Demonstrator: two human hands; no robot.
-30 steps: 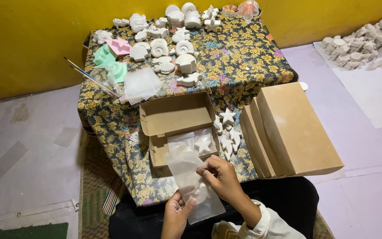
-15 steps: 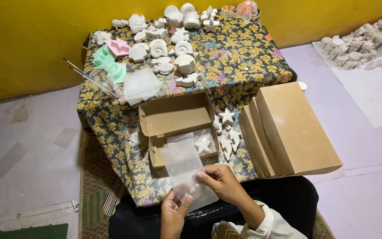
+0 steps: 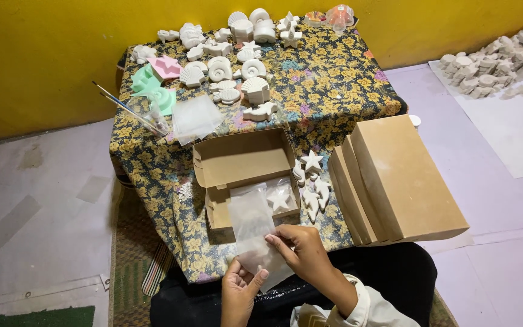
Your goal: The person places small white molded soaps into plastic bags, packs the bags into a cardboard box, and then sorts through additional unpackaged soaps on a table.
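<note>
One worktop [image 3: 346, 85] under flowered cloth carries all. Stacked tan boxes [image 3: 404, 178] lean at three o'clock; an open cardboard box [image 3: 240, 160] sits at centre, a white star [image 3: 281, 200] bagged inside. At six o'clock, a clear plastic bag [image 3: 250, 224] is pinched by the right hand [image 3: 301, 251] and left hand [image 3: 240, 290], fingers clamped on its lower end.

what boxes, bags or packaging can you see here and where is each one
Clear plastic bag: thin, translucent, pinched by left hand and right hand at the table's near edge.
Open cardboard box: brown, lid flipped back, mid-table, a white star inside.
Closed cardboard boxes: brown, flat, stacked leaning at right.
Spare clear bags: left of centre.
</note>
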